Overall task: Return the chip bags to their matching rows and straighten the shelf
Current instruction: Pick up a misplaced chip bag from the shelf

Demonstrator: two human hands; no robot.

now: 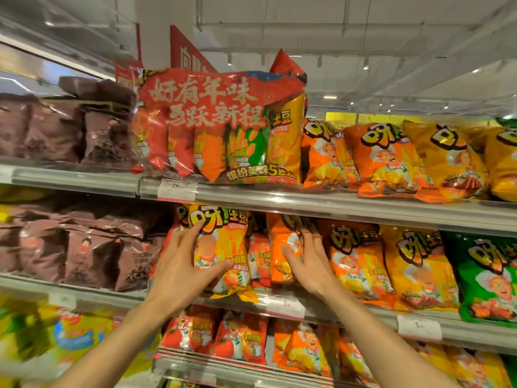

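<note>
A yellow chip bag (223, 242) stands at the left end of the middle shelf (363, 214), in front of red and orange bags. My left hand (181, 264) grips it, fingers over its top left corner and thumb across its front. My right hand (310, 261) lies spread on an orange chip bag (282, 247) just to the right, fingers reaching behind it. Further right on that shelf stand orange bags (355, 259), yellow bags (419, 267) and a green bag (489, 278).
A large red multipack (221, 124) sits on the top shelf above my hands, with orange and yellow bags (391, 161) to its right. Brown bags (84, 247) fill the left bay. Red bags (215, 334) line the lower shelf. Price tags (176, 190) hang on the rails.
</note>
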